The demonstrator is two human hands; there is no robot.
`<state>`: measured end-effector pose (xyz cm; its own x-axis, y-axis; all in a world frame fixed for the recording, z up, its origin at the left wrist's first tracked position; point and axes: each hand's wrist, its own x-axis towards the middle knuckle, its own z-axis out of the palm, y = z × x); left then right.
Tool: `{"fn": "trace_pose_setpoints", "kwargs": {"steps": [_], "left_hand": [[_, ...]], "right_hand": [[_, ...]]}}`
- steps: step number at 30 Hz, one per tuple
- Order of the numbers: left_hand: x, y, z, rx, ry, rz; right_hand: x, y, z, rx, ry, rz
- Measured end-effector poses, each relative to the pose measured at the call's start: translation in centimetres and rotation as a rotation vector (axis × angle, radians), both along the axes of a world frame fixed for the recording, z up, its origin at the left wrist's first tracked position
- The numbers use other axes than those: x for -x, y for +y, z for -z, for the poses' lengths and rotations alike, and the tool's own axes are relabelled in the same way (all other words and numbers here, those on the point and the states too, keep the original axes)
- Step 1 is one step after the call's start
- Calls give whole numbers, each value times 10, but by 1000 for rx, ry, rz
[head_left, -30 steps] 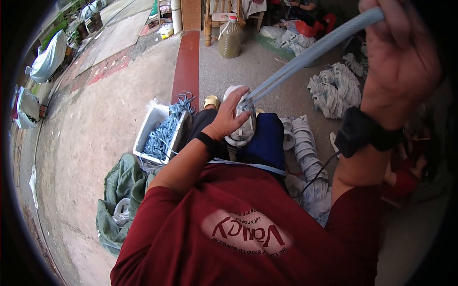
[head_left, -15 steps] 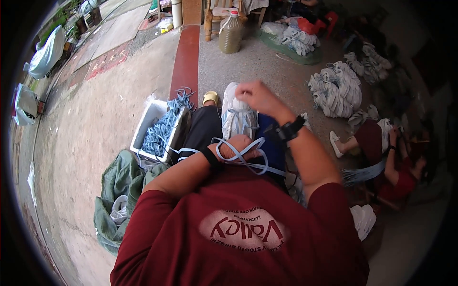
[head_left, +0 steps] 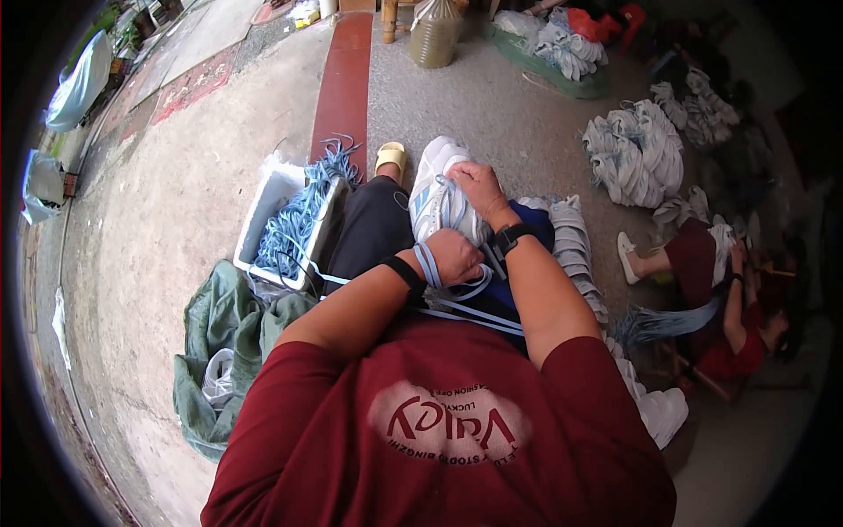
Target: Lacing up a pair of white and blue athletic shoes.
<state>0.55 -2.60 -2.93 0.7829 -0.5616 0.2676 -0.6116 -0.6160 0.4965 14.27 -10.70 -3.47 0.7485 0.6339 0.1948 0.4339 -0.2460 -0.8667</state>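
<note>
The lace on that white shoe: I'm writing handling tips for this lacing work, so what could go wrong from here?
The light blue lace hangs in long loose loops under the left hand and across the lap, so it may tangle or snag on the wrist strap. The white shoe rests only on the knee under the right hand; it could slip off. Laces spill over the rim of the white box and may drag onto the ground.

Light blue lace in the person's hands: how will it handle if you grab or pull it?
Probably floppy: the light blue lace droops in loose loops under the left hand and across the lap. Likely light, since the flat strands hang thin. It may snag or tangle: the spare laces in the white box lie knotted together. The right hand rests on the white sneaker.
</note>
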Motion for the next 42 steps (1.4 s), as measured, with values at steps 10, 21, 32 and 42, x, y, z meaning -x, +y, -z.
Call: {"fn": "trace_pose_setpoints", "kwargs": {"steps": [10, 21, 32, 42], "left_hand": [[34, 0, -53, 792, 473, 62], [31, 1, -41, 678, 329, -73], [28, 9, -40, 744, 496, 30], [51, 8, -83, 1062, 852, 485]], "right_hand": [[0, 4, -21, 195, -47, -60], [-9, 23, -30, 584, -298, -121], [-17, 61, -69, 966, -180, -363], [-38, 38, -49, 719, 336, -523]]}}
